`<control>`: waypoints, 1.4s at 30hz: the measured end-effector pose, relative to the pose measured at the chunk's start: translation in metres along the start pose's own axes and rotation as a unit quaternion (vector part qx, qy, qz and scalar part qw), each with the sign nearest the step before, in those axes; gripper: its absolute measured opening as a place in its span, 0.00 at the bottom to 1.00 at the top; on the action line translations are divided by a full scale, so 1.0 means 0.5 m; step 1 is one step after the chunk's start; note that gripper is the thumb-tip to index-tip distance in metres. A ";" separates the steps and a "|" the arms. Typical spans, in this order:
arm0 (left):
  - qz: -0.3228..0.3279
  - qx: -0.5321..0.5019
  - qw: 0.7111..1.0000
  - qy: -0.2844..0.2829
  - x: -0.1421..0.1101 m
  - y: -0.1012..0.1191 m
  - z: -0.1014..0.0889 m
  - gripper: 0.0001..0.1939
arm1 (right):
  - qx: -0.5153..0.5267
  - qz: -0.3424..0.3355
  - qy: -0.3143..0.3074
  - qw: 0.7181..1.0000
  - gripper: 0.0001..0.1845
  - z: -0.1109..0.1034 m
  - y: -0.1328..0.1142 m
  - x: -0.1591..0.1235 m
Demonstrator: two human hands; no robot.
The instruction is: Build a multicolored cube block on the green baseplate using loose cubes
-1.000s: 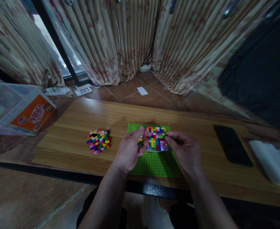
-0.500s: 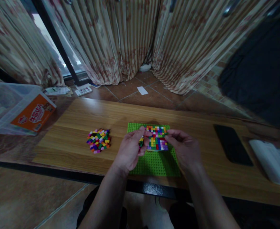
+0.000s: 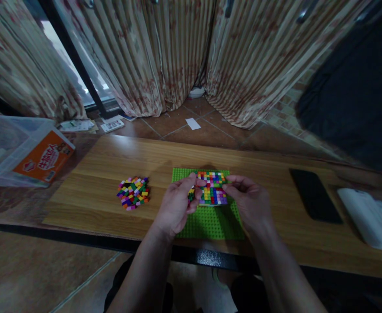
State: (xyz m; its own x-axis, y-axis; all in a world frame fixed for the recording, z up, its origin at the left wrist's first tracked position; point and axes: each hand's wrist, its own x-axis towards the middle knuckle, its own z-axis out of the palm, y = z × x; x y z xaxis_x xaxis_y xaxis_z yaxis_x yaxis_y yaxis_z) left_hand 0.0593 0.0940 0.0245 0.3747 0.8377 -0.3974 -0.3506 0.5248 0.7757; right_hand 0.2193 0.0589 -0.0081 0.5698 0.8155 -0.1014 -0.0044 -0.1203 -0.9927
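Note:
My left hand (image 3: 177, 204) is curled around several small toy bricks (image 3: 191, 194), partly hidden by its fingers, over the left part of a green studded baseplate (image 3: 210, 226). Rows of multicoloured bricks (image 3: 213, 196) cover the plate's upper middle. Thumb and forefinger of my right hand (image 3: 247, 198) come together at the right edge of these rows. Whether a brick sits between those fingertips is too small to make out. A loose pile of mixed bricks (image 3: 134, 192) lies on the table, left of the plate.
The wooden table (image 3: 89, 187) runs across the view. A dark phone-like slab (image 3: 315, 195) and a white package (image 3: 370, 219) lie at the right. A clear plastic bin (image 3: 18, 150) with an orange label stands at the far left. Curtains (image 3: 138, 65) hang beyond the table.
The view has shifted very slightly. Both hands stay in nearly the same place over the baseplate, with only small finger movement at the right hand.

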 end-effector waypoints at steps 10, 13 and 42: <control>-0.010 -0.006 1.000 -0.021 0.001 -0.002 -0.001 0.26 | -0.085 -0.171 0.027 0.981 0.07 0.009 -0.008 -0.036; -0.023 -0.008 0.999 -0.036 0.001 -0.003 0.000 0.26 | -0.138 -0.261 -0.051 0.954 0.08 0.022 -0.023 -0.055; -0.031 0.032 0.996 -0.081 -0.003 -0.002 -0.007 0.25 | -0.027 -0.169 0.004 0.985 0.06 -0.010 -0.044 -0.037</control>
State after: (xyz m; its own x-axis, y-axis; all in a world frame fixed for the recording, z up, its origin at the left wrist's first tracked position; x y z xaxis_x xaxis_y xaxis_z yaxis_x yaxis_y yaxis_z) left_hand 0.0561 0.0927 0.0224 0.5286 0.7660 -0.3659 -0.2691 0.5600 0.7836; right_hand 0.2128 0.0435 0.0160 0.5377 0.8099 0.2345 0.2297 0.1269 -0.9649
